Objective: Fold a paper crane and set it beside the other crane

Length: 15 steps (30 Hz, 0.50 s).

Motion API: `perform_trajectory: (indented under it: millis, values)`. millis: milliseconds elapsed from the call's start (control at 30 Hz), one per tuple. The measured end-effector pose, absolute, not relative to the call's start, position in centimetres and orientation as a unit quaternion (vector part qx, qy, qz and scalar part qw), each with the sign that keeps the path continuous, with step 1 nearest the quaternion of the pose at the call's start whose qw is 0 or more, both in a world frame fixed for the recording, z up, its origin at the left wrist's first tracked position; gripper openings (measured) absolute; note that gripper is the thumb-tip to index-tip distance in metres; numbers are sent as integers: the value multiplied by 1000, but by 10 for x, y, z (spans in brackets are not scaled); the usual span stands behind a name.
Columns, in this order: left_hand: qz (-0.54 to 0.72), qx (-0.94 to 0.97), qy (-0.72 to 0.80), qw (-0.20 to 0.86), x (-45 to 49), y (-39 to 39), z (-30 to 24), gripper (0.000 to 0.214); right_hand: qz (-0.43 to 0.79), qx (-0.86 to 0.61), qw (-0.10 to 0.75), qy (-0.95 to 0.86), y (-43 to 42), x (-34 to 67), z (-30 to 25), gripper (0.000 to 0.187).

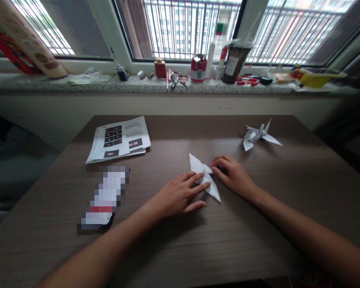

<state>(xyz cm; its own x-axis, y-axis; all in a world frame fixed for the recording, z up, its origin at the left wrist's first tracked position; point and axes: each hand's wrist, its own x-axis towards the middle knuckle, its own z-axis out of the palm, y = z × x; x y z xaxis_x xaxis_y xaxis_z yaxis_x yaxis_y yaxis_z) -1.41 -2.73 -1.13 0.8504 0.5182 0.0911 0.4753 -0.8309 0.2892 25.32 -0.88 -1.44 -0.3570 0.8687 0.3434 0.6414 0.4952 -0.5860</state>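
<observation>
A partly folded white paper piece [198, 164] lies in the middle of the brown table [258, 224]. My left hand [180, 196] rests flat on its left side, fingers stretched out and pressing the paper down. My right hand [232, 174] sits at the paper's right edge with its fingers curled, the fingertips pinching the fold. A finished white paper crane [258, 135] stands farther back on the right, apart from both hands.
Printed sheets [120, 138] lie at the table's back left, and a blurred flat object [105, 198] lies left of my left arm. The windowsill [78, 85] behind holds a red can [198, 68], bottles, a dark cup [235, 60], pens and small items.
</observation>
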Motion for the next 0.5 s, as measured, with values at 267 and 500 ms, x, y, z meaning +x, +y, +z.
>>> perform_trajectory:
  millis: [267, 500]
  values:
    - [111, 950, 268, 117, -6, -29, -14, 52, 126, -422, 250, -862, -33, 255, -23, 30]
    - [161, 944, 261, 122, -13, -16, -21, 33, 110, -391, 215, -888, -33, 253, -27, 39]
